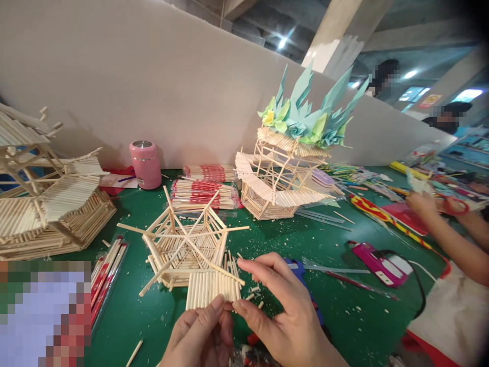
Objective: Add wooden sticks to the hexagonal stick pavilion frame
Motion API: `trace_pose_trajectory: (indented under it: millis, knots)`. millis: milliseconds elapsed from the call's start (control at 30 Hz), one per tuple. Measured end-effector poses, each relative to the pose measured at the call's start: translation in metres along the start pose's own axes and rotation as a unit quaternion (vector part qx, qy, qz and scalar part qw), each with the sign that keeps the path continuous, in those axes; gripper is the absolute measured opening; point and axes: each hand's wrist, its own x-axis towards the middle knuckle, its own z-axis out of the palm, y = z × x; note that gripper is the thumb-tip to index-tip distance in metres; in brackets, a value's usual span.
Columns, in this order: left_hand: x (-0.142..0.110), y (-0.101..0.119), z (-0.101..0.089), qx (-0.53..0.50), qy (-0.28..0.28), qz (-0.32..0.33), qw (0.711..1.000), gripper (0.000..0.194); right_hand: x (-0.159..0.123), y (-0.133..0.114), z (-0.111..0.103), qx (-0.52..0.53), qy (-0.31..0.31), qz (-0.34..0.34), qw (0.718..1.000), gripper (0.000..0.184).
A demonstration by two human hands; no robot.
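Observation:
A small hexagonal frame of wooden sticks (pixel 182 243) stands on the green table (pixel 290 239). A flat panel of glued sticks (pixel 211 288) leans against its near side. My left hand (pixel 202 334) pinches the panel's lower edge with the thumb on top. My right hand (pixel 277 311) holds the panel's right end, index finger stretched toward the frame's rim. Small stick offcuts lie around the panel.
A finished stick pavilion with green paper cranes (pixel 294 163) stands behind, a larger stick model (pixel 49 199) at the left. A pink flask (pixel 145 164), wrapped chopstick packs (pixel 204 193), a blue glue gun (pixel 298 270), a magenta tool (pixel 384 265). Another person's arms (pixel 446 229) work at right.

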Motion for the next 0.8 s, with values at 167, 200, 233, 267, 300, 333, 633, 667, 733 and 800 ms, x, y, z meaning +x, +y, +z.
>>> trace_pose_trajectory:
  millis: [167,200,233,267,300,333,633,667,733,800]
  knots:
    - [0.0023,0.0001,0.0003,0.025,-0.033,0.006,0.999,0.042,-0.001,0.001,0.001,0.01,-0.011,0.031,0.999,0.033]
    - [0.0022,0.0006,0.0007,0.028,-0.035,0.003,0.999,0.042,-0.001,0.0012,0.0011,0.012,-0.014,0.036,0.999,0.033]
    - [0.002,0.0011,0.0011,0.031,-0.036,0.002,0.999,0.041,-0.001,0.0014,0.0011,0.015,-0.016,0.04,0.999,0.034]
    - [0.0018,0.0016,0.0013,0.036,-0.038,0.002,0.999,0.041,-0.0011,0.0016,0.0011,0.017,-0.02,0.045,0.999,0.034]
    - [0.0015,0.0021,0.0015,0.042,-0.039,0.003,0.998,0.04,-0.0013,0.0019,0.0011,0.02,-0.023,0.05,0.998,0.034]
    - [0.0012,0.0025,0.0017,0.048,-0.04,0.005,0.998,0.04,-0.0015,0.0022,0.0009,0.022,-0.026,0.055,0.998,0.035]
    - [-0.0061,0.007,0.0088,0.026,-0.036,0.004,0.999,0.026,-0.0077,0.0042,-0.0057,0.105,-0.015,0.103,0.989,0.032]
    - [-0.0063,0.007,0.0092,0.027,-0.038,0.005,0.999,0.026,-0.0078,0.004,-0.0056,0.102,-0.011,0.101,0.99,0.032]
    - [-0.0058,0.0064,0.0091,0.036,-0.046,0.009,0.998,0.027,-0.0073,0.0029,-0.0045,0.095,-0.005,0.088,0.992,0.033]
    - [-0.0045,0.0054,0.0082,0.048,-0.054,0.014,0.997,0.029,-0.0058,0.0014,-0.0027,0.084,0.001,0.072,0.994,0.034]
